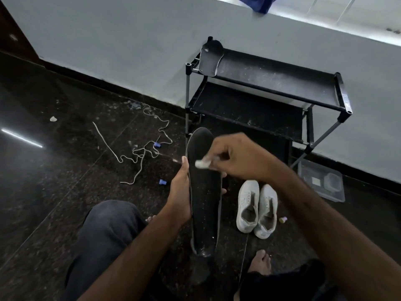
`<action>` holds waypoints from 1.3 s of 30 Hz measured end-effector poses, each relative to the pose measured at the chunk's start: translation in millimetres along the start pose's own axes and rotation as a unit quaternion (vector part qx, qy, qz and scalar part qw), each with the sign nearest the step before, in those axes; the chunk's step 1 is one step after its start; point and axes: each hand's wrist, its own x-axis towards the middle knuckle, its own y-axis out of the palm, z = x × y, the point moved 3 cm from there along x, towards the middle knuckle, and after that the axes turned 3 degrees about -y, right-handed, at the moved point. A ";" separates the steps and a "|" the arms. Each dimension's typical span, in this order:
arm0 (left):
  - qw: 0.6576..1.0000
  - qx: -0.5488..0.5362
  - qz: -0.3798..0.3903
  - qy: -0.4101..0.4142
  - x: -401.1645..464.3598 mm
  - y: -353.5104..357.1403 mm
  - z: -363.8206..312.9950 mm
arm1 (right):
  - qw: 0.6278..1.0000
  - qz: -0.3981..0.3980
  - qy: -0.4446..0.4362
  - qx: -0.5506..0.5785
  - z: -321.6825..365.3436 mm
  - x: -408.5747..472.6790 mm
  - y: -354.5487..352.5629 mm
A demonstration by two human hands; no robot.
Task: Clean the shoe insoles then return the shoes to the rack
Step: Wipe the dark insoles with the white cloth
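From the head camera, you're mid-cleaning: your left hand [180,192] is clamped round the edge of the dark insole [204,192], while your right hand [236,157] pinches a small white wad [202,164] against its upper half. The insole runs lengthwise away from you, toe toward the rack [271,92], heel near your lap. Next, I'd judge, wipe down toward the speckled heel; the white shoes [257,207] wait on the floor beside it

A pale grey wall [108,40] meets a dark speckled stone floor [43,170] streaked with reflected light.
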 end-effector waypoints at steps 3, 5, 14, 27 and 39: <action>1.000 -0.001 -0.007 0.001 -1.0 2.8 3.0 | 0.980 -0.161 0.030 -0.115 -3.4 12.1 0.4; 1.000 0.000 -0.008 0.004 -3.1 1.9 3.0 | 0.979 -0.132 0.015 -0.156 3.2 13.1 29.9; 1.000 0.009 0.009 0.013 0.2 0.6 2.8 | 0.991 -0.130 0.027 -0.021 -4.3 -3.2 -7.0; 0.999 0.030 -0.016 0.001 2.7 1.7 4.1 | 0.986 -0.064 0.015 -0.155 4.7 5.9 -9.6; 0.998 0.063 -0.022 0.000 1.9 1.8 3.3 | 0.989 -0.039 0.020 -0.140 7.3 0.6 -14.4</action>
